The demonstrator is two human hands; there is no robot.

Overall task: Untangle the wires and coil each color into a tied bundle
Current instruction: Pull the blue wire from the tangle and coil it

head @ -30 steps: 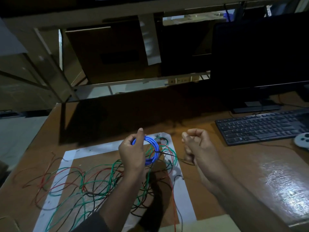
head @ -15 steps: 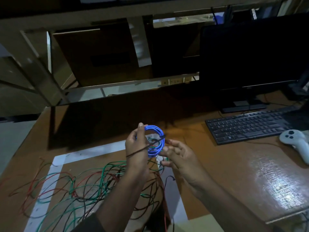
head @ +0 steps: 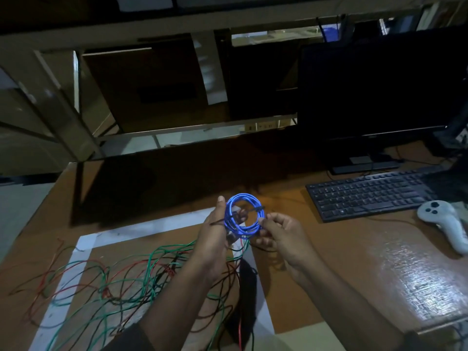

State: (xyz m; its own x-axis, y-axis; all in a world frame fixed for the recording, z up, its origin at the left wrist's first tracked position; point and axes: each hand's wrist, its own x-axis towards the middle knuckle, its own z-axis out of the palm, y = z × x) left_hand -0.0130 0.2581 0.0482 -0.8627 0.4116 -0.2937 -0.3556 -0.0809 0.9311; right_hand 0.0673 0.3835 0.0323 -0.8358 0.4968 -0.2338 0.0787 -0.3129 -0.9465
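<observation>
A blue wire coil (head: 253, 201) is held upright above the desk between both hands. My left hand (head: 215, 236) grips its left side, thumb up along the loop. My right hand (head: 277, 230) pinches the coil's right side. A thin dark tie (head: 249, 211) runs across the coil from right to left and trails over my left hand. Below lies a tangle of green wires (head: 149, 264), red wires (head: 45, 277) and black wires (head: 222, 272), spread loosely on the desk.
White tape (head: 83, 249) marks a rectangle on the brown desk (head: 354, 262) around the tangle. A black keyboard (head: 367, 193) and a monitor (head: 379, 97) stand at the right, with a white controller (head: 445, 221) near the right edge.
My right hand came in from a closed fist apart from the coil and now pinches its right side. The coil rose a little, and the dark tie now crosses it.
</observation>
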